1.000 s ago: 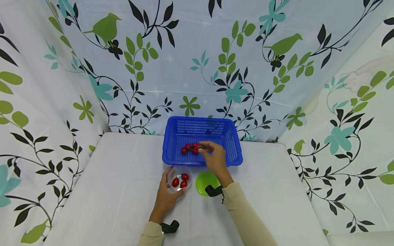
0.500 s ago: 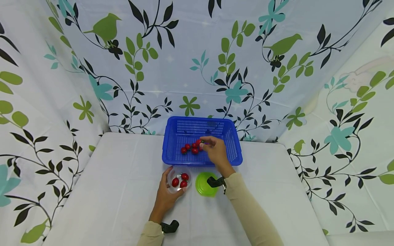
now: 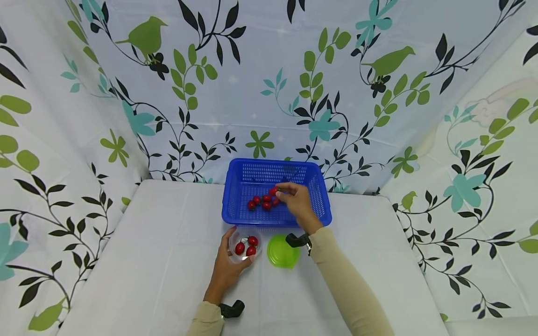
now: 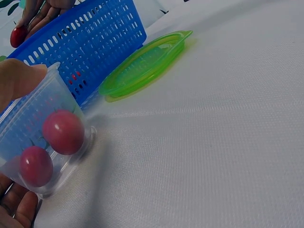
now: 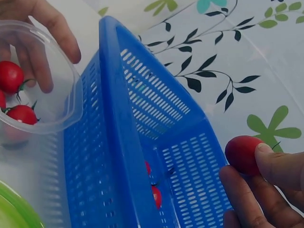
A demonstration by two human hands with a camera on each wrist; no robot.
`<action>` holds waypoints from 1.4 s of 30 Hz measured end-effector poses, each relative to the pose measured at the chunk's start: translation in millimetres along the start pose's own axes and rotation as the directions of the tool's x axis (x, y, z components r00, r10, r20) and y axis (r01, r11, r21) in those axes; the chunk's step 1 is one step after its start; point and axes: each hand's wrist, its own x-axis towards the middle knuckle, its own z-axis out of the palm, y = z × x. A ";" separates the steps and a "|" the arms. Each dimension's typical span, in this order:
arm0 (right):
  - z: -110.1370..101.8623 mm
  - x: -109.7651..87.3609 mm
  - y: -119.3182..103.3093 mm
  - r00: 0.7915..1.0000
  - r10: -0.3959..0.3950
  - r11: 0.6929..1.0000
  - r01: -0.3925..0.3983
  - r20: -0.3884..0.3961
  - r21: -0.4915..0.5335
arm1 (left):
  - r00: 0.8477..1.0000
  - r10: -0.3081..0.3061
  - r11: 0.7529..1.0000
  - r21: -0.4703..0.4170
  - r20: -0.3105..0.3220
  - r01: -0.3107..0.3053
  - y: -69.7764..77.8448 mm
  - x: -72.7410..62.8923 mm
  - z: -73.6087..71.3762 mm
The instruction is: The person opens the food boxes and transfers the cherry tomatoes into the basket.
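My right hand [image 3: 297, 203] pinches a red cherry tomato [image 5: 243, 154] between thumb and fingers, over the blue basket [image 3: 239, 218]. Several more cherry tomatoes [image 3: 266, 205] lie on the basket floor, left of that hand. In front of the basket, my left hand [image 3: 229, 268] grips a clear plastic container [image 5: 59, 124] around its side, thumb at the rim. Inside it sit three cherry tomatoes [image 3: 240, 248] with green stems. The left wrist view shows two of these tomatoes [image 4: 63, 132] through the clear wall.
A green plastic lid [image 3: 282, 252] lies on the white tablecloth [image 3: 176, 261], right of the container and close to the basket's front. Behind the basket rises a patterned cloth [image 3: 252, 93] with leaves and birds.
My right hand has moved slightly back and to the right, bringing the pinched cherry tomato away from the others. The left hand and the container have stayed in place.
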 end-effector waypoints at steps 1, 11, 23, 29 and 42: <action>-0.6 1.5 -0.1 1.000 0.003 1.000 -0.003 0.003 -0.001 | 1.000 -0.004 1.000 -0.002 0.001 0.004 0.0 -0.2 -0.2; -4.4 11.3 -1.5 0.999 0.032 0.998 -0.031 0.014 -0.058 | 1.000 0.000 1.000 -0.017 0.004 0.000 -1.8 0.3 -0.7; -12.7 25.6 -1.3 0.998 0.041 0.997 -0.038 0.041 -0.068 | 1.000 -0.017 1.000 -0.010 0.005 0.017 -1.3 0.2 -0.6; -15.5 33.3 1.3 0.998 0.042 0.995 -0.038 0.041 -0.088 | 1.000 -0.019 1.000 -0.010 0.007 0.019 -0.7 0.2 -0.8; -22.1 46.8 5.9 0.997 0.071 0.990 -0.065 0.041 -0.127 | 1.000 0.007 1.000 0.005 -0.011 -0.007 -1.6 1.0 0.6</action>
